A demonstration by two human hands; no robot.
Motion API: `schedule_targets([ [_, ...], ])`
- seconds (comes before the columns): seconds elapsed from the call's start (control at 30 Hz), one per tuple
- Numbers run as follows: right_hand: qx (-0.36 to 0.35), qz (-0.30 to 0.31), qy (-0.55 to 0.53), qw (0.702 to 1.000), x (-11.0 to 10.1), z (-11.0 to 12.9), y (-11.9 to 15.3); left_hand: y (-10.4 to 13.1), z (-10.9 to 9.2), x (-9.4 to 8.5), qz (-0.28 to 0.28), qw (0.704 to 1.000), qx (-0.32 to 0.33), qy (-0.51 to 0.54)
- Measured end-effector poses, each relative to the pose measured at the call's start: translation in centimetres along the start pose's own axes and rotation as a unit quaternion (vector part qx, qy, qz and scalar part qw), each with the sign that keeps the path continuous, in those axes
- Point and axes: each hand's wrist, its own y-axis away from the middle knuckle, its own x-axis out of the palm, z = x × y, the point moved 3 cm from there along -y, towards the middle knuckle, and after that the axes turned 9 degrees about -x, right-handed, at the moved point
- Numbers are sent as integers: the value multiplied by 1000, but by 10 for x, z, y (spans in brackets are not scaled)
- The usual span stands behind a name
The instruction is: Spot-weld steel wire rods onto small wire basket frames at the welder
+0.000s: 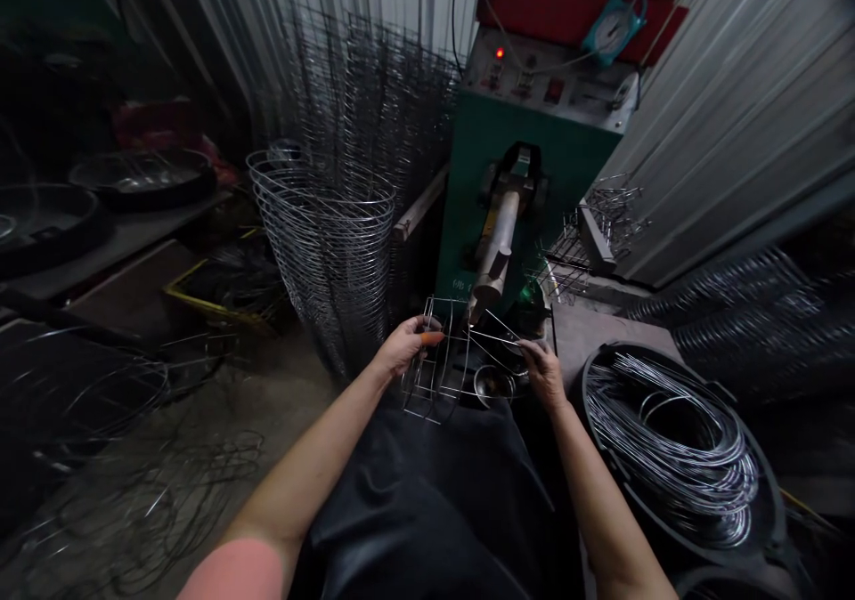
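Note:
My left hand (pixel 403 347) is closed on the left side of a small wire frame (pixel 427 393), with an orange cover on one finger. The frame is made of thin bent metal rods and sits just under the welding machine's electrode (pixel 487 288). A thin metal wire (pixel 495 337) runs from the electrode tip to my right hand (pixel 543 370), whose fingers pinch its outer end. At the tip the wire meets the frame; whether they are joined I cannot tell. Below the tip is a small round metal cup (pixel 494 387).
The green welding machine (pixel 460 190) stands ahead, a red lamp (pixel 500 53) lit on its panel. Stacked wire rings (pixel 321 217) rise to the left. At right, a black tub (pixel 768 484) holds coiled wire (pixel 668 440). Loose wire (pixel 160 493) litters the floor at left.

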Motion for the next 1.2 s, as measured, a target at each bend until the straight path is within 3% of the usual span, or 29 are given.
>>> schedule_targets([
  [0.53,9,4,8,1000,3,-3,-9,-12,-6,2,-3,1000,-17,6],
  [0.63,-4,40,33,999,1,-10,-5,-12,-7,2,-11,1000,-18,-11],
  [0.77,-13,65,90,994,-10,-36,13,-13,-7,0,-18,999,-18,-27],
  [0.93,60,48,145,987,-9,-64,38,-15,-1,-2,-11,999,-14,-36],
  [1.07,146,12,179,973,0,-71,55,-11,2,2,-13,1000,16,-15],
  [1.2,156,-8,175,972,0,-67,83,-7,2,6,-51,998,41,18],
])
